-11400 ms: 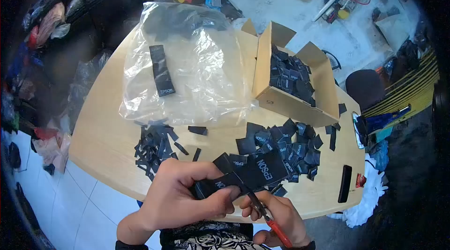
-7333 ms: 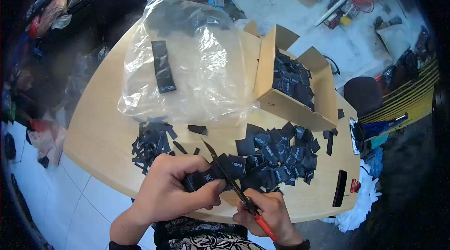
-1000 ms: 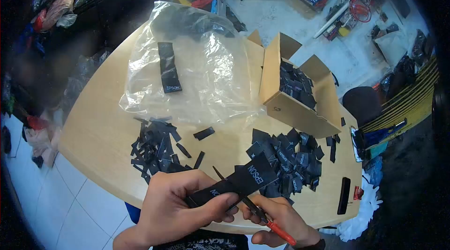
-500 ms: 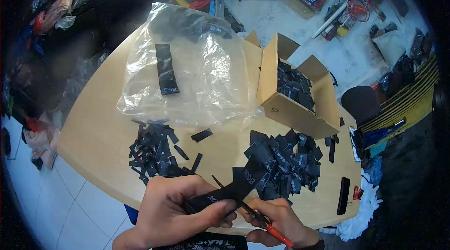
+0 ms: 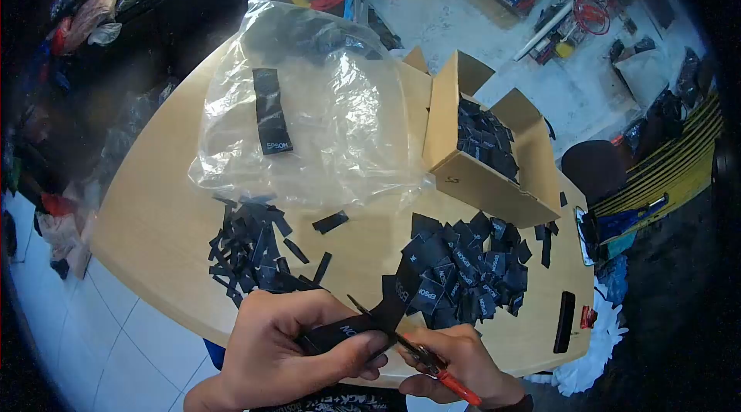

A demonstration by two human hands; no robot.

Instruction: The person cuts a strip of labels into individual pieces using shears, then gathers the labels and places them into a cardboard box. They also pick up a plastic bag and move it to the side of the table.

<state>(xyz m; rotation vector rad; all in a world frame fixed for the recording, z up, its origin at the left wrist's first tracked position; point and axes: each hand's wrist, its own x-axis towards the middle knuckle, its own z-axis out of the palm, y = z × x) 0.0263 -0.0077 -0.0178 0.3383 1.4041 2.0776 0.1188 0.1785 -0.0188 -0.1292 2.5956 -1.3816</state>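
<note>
My left hand (image 5: 297, 354) pinches a black fabric label strip (image 5: 401, 288) with white EPSON lettering, between thumb and fingers. Closed around red-handled scissors (image 5: 441, 377), my right hand (image 5: 467, 373) is just to the right. The scissor blades lie across the strip close to my left thumb. Beyond the strip's free end is a pile of cut labels (image 5: 463, 269), some with the same lettering. Nearer my left hand lies a heap of narrow black scraps (image 5: 258, 246).
A clear plastic bag (image 5: 332, 134) lies on the wooden table (image 5: 154, 203) with a longer black strip (image 5: 272, 111) on it. An open cardboard box (image 5: 494, 192) holds more black labels. A black bar-shaped object (image 5: 565, 322) sits near the right edge.
The scissor blades have opened wider and straddle the strip. Its free end has shifted slightly left and downward, while both hands stay nearly in place.
</note>
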